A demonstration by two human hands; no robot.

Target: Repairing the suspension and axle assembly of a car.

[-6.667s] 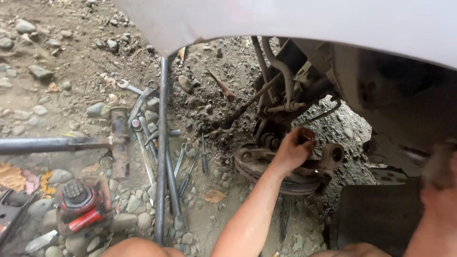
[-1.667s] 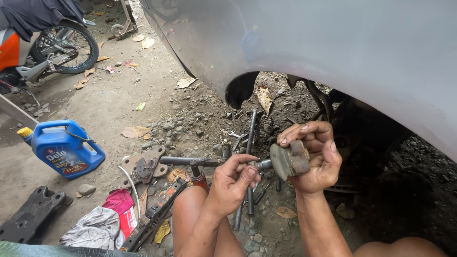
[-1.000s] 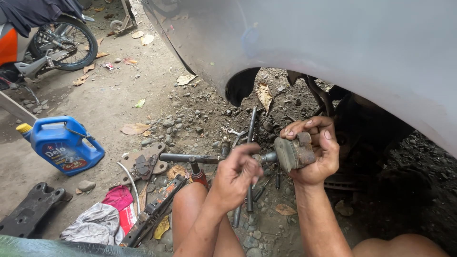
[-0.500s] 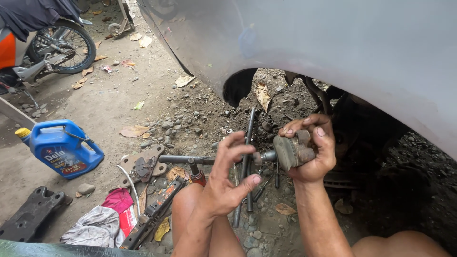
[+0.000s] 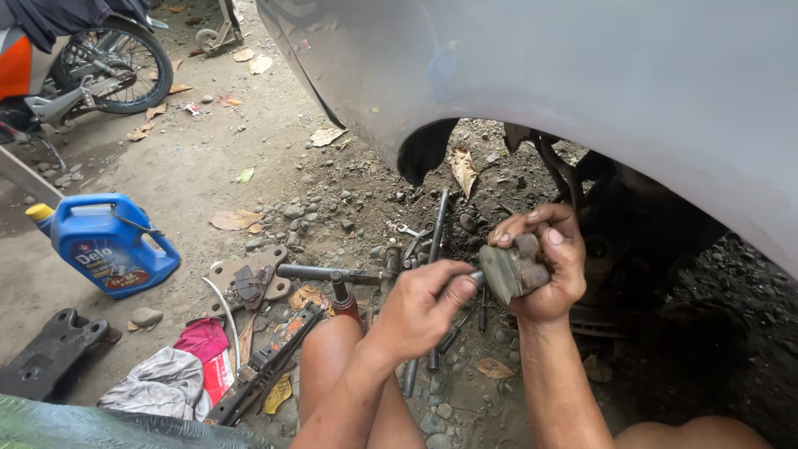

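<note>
Both hands closed: right hand (image 5: 544,270) around grimy grey brake part (image 5: 509,268), left hand (image 5: 422,306) gripping its metal pin (image 5: 474,278).

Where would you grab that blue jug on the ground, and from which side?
Probably by the handle, coming from above on the side facing the car. The blue jug lies tilted with its yellow cap pointing left, and the handle loop on its right end looks open enough for fingers to hook through.
</note>
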